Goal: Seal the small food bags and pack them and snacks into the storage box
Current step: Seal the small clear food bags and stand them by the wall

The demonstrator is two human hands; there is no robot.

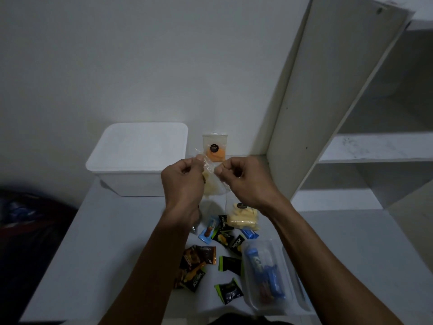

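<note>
A clear food bag (212,184) of pale snacks hangs raised. Wrapped snacks (208,254) lie scattered beside the open clear storage box (264,275), which holds blue packets.

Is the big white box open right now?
No, the big white box has its lid sitting flat on top, while both hands hold a small clear bag beside it.

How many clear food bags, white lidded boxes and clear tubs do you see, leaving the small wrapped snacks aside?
Clear food bags: 3
White lidded box: 1
Clear tub: 1
Total: 5
</note>
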